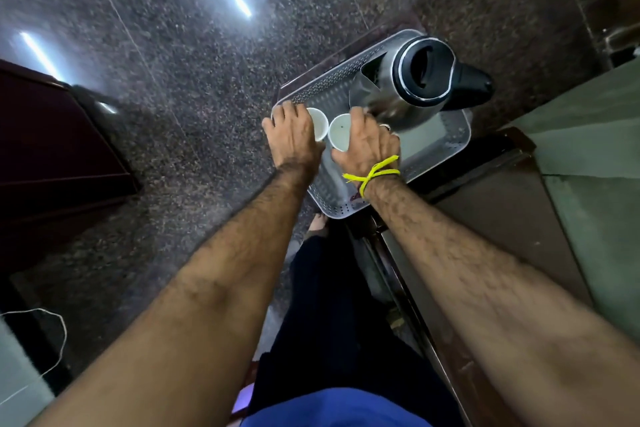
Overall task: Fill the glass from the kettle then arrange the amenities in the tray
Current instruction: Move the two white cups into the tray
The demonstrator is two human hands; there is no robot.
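I see both hands down in the silver tray (446,149). My left hand (294,135) has its grip clamped on one white cup (320,121), and my right hand (369,144) has its grip clamped on the other cup (341,135), just beside the first. The kettle (420,80) stands in the tray behind them, touching my right fingers (360,114). A yellow thread (372,175) circles my right wrist.

Head-mounted, steeply downward, close overhead

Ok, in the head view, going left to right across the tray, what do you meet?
Left hand → left white cup → right white cup → right hand → kettle, all over the tray.
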